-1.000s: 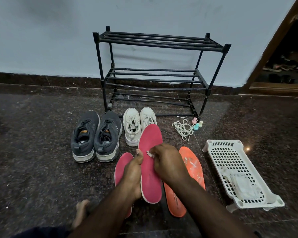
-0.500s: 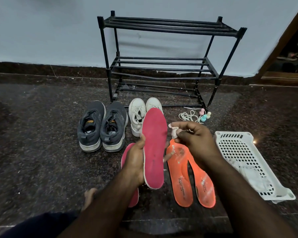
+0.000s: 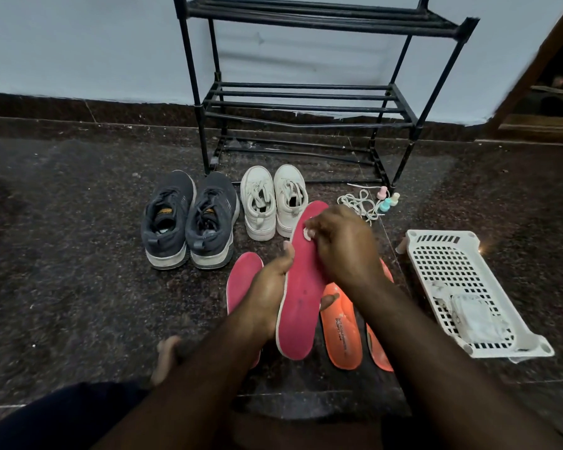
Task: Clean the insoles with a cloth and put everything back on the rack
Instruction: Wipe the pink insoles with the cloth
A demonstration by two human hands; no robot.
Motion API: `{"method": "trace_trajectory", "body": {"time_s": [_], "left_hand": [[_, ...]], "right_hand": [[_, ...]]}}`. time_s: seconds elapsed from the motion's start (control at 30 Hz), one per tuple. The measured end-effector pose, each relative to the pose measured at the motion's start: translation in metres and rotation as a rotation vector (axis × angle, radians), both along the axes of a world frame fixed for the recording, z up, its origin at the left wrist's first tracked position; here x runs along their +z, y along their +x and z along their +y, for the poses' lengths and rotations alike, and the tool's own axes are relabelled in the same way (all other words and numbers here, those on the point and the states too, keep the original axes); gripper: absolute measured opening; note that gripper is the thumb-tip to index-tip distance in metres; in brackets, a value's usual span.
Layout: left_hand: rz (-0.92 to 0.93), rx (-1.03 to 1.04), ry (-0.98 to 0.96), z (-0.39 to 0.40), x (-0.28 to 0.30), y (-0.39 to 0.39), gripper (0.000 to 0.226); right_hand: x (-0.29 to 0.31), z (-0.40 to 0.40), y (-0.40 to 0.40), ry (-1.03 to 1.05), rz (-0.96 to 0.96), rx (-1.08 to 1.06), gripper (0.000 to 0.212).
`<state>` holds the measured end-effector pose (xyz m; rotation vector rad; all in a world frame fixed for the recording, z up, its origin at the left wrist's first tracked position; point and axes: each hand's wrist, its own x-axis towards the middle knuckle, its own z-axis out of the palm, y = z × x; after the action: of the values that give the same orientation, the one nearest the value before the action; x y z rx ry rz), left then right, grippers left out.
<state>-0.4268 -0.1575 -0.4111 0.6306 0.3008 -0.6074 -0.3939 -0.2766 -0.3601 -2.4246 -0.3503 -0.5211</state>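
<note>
Fingers (image 3: pixel 311 230) of my right hand (image 3: pixel 345 246) are pinching what looks like a small white cloth (image 3: pixel 305 234) against the raised pink foam insole (image 3: pixel 301 287); my left hand (image 3: pixel 270 287) is gripping its edge, so I'm wiping steadily heelward.

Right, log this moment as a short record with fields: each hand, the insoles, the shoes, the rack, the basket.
left hand: left hand holds the raised pink insole by its edge
right hand: right hand pinches a small white cloth against that insole's upper end
other insoles: second pink insole and orange insoles lie on the floor
shoes: grey pair, white pair, on the floor
rack: black rack, its visible shelves bare
basket: white basket, on the floor at right
</note>
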Motion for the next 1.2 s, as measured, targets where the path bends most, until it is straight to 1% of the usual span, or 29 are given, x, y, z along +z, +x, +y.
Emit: {"method": "trace_trajectory", "body": {"time_s": [0.07, 0.13, 0.17, 0.2, 0.27, 0.33, 0.4, 0.5, 0.53, 0.6, 0.67, 0.73, 0.8, 0.87, 0.9, 0.97, 1.0, 1.07, 1.13, 1.2], "left_hand": [[0.015, 0.049, -0.006, -0.003, 0.002, -0.001, 0.054], [0.038, 0.147, -0.059, -0.006, 0.001, 0.002, 0.063], [0.025, 0.157, -0.076, -0.006, -0.002, 0.004, 0.068], [0.015, 0.146, -0.061, -0.006, -0.004, 0.005, 0.066], [-0.003, 0.088, 0.039, -0.004, -0.004, 0.004, 0.058], [-0.013, 0.019, 0.107, -0.003, -0.007, 0.003, 0.06], [-0.015, 0.024, 0.089, -0.003, -0.004, 0.002, 0.06], [0.032, 0.127, -0.045, -0.004, -0.006, 0.004, 0.063], [0.03, 0.134, -0.057, -0.003, -0.007, 0.005, 0.063], [-0.004, 0.077, -0.003, -0.002, -0.008, 0.006, 0.058], [-0.017, 0.012, 0.079, 0.0, -0.009, 0.006, 0.059], [-0.016, -0.026, 0.103, 0.0, -0.01, 0.006, 0.06], [-0.008, -0.009, 0.106, 0.0, -0.013, 0.006, 0.057], [-0.006, 0.047, 0.062, 0.001, -0.017, 0.008, 0.053], [-0.003, 0.071, 0.042, 0.002, -0.019, 0.01, 0.052], [-0.03, 0.072, 0.042, 0.003, -0.021, 0.012, 0.053], [-0.046, 0.05, 0.06, 0.003, -0.022, 0.012, 0.054], [-0.058, -0.005, 0.094, -0.001, -0.022, 0.01, 0.058], [-0.071, -0.028, 0.119, -0.006, -0.023, 0.009, 0.062], [-0.08, -0.011, 0.128, -0.008, -0.024, 0.01, 0.063]], "right_hand": [[-0.004, 0.006, -0.004, -0.037, 0.017, 0.055, 0.024], [-0.008, 0.014, -0.014, -0.043, 0.094, 0.139, 0.024], [-0.009, 0.015, -0.018, -0.032, 0.119, 0.166, 0.022], [-0.009, 0.014, -0.018, -0.024, 0.124, 0.171, 0.022], [-0.008, 0.006, -0.011, -0.015, 0.102, 0.111, 0.024], [-0.006, -0.002, -0.003, -0.023, 0.07, 0.033, 0.029], [-0.004, 0.001, -0.006, -0.053, 0.074, 0.04, 0.031], [-0.008, 0.013, -0.019, -0.102, 0.127, 0.156, 0.033], [-0.008, 0.012, -0.02, -0.105, 0.132, 0.178, 0.032], [-0.008, 0.004, -0.015, -0.08, 0.1, 0.155, 0.028], [-0.009, -0.007, -0.007, -0.039, 0.062, 0.067, 0.028], [-0.009, -0.009, -0.005, -0.044, 0.063, 0.031, 0.027], [-0.01, -0.001, -0.01, -0.082, 0.066, 0.085, 0.027], [-0.011, 0.005, -0.017, -0.091, 0.073, 0.169, 0.03], [-0.011, 0.006, -0.019, -0.085, 0.078, 0.199, 0.028], [-0.011, 0.004, -0.02, -0.075, 0.09, 0.21, 0.016], [-0.01, 0.002, -0.019, -0.075, 0.084, 0.192, 0.009], [-0.007, -0.003, -0.014, -0.06, 0.058, 0.123, 0.003], [-0.005, -0.007, -0.009, -0.002, 0.044, 0.057, 0.009], [-0.005, -0.003, -0.014, 0.054, 0.055, 0.072, 0.015]]}}
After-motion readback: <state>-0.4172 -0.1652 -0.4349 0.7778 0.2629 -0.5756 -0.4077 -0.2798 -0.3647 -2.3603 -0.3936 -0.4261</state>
